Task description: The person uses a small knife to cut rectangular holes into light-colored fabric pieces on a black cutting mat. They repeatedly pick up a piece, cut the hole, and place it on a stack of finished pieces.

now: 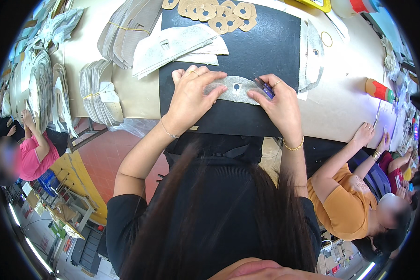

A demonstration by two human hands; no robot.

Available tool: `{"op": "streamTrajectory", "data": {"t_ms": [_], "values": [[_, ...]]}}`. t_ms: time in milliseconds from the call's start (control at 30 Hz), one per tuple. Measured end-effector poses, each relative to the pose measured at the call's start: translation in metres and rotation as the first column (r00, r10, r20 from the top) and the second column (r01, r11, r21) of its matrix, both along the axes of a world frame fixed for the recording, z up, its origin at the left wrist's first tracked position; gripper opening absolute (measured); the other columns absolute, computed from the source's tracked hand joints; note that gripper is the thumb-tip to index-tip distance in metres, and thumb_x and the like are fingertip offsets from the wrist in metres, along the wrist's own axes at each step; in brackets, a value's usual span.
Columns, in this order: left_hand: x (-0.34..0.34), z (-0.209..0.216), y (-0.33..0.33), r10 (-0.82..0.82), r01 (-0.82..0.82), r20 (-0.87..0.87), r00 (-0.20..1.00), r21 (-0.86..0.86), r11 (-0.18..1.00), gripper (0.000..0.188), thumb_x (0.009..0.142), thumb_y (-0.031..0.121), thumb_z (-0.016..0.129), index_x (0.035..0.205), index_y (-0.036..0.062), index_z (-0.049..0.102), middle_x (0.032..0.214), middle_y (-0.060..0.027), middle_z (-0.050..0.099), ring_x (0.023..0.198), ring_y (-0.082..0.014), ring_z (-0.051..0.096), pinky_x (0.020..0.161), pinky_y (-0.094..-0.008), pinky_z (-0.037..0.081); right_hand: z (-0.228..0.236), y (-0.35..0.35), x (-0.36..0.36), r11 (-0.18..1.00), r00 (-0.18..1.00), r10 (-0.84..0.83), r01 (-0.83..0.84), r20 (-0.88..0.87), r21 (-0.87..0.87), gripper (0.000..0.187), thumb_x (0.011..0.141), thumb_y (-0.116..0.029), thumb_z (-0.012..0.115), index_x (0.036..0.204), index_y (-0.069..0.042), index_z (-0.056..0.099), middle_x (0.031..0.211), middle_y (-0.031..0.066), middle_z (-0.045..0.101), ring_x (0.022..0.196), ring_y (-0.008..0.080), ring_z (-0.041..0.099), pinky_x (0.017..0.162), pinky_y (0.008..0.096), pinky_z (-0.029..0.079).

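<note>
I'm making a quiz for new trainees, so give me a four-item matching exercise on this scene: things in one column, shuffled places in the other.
1. grey piece
2. purple-blue tool
3. tan pieces
4. green-capped bottle

A. far end of the black mat
B. on the table, right of the mat
C. between the left hand and the right hand
D. in the right hand alone

Pairs: 1-C, 2-D, 3-A, 4-B

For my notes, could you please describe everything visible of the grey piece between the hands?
The grey piece is a flat, speckled, fabric-like strip with a curved upper edge and a keyhole-shaped opening near its middle. It stretches sideways over the black mat; contact is unclear. The left hand pinches its left end; the right hand's thumb touches its right end.
</note>
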State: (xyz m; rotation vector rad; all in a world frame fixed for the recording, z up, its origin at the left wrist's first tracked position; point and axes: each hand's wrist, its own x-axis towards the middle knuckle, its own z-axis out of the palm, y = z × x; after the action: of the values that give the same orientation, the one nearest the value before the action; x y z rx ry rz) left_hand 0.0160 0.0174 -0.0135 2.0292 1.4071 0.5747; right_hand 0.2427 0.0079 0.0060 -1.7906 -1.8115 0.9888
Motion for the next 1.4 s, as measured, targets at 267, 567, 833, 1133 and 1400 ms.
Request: {"op": "streamTrajectory", "data": {"t_ms": [267,567,833,1133,1400], "values": [[0.001,-0.003,-0.001,-0.005,0.006,-0.029,1.0,0.034,0.999,0.026,0.082,0.025,0.077,0.105,0.0141,0.073,0.086,-0.0008,0.062,0.091,-0.0202,0.054,0.085,-0.039,0.03,-0.001,0.0,-0.001,1.0,0.999,0.017,-0.018,0.035,0.021,0.033,0.079,-0.02,0.081,0.1,0.001,0.067,0.087,0.0138,0.069,0.073,0.023,0.066,0.07,0.0329,0.052],[0.001,-0.002,-0.001,-0.014,0.016,-0.046,0.999,0.023,1.0,0.025,0.084,0.026,0.075,0.106,0.014,0.073,0.086,-0.0015,0.062,0.092,-0.0208,0.054,0.085,-0.0397,0.03,0.001,0.001,-0.003,0.999,0.996,0.035,-0.031,0.086,-0.038,0.03,0.082,-0.022,0.077,0.102,-0.002,0.067,0.1,0.0142,0.07,0.089,0.0314,0.07,0.079,0.0369,0.055],[0.003,-0.001,-0.003,-0.025,0.037,-0.114,0.993,0.109,0.993,0.028,0.083,0.023,0.076,0.109,0.0138,0.072,0.092,-0.001,0.062,0.089,-0.0192,0.055,0.086,-0.0366,0.031,0.002,0.001,-0.005,0.999,0.993,0.039,-0.035,0.113,-0.034,0.03,0.083,-0.023,0.076,0.103,-0.003,0.066,0.099,0.0143,0.07,0.089,0.0324,0.069,0.078,0.0379,0.055],[0.003,-0.005,-0.012,-0.192,0.272,-0.229,0.954,0.399,0.876,0.033,0.082,0.013,0.067,0.115,0.0117,0.067,0.133,-0.0084,0.056,0.121,-0.0255,0.054,0.099,-0.0437,0.037,0.002,0.002,-0.005,0.998,0.991,0.047,-0.042,0.122,-0.038,0.03,0.083,-0.023,0.076,0.103,-0.003,0.066,0.099,0.0137,0.07,0.089,0.0328,0.069,0.077,0.0387,0.055],[-0.002,-0.007,-0.014,-0.411,0.507,-0.318,0.854,0.331,0.796,0.036,0.085,0.011,0.057,0.12,0.0066,0.064,0.14,-0.0112,0.054,0.129,-0.0274,0.053,0.102,-0.044,0.043,-0.002,0.0,-0.005,1.0,0.997,0.025,-0.025,0.067,0.001,0.031,0.082,-0.02,0.078,0.102,0.0,0.066,0.094,0.0167,0.069,0.085,0.0327,0.068,0.076,0.0365,0.053]]}}
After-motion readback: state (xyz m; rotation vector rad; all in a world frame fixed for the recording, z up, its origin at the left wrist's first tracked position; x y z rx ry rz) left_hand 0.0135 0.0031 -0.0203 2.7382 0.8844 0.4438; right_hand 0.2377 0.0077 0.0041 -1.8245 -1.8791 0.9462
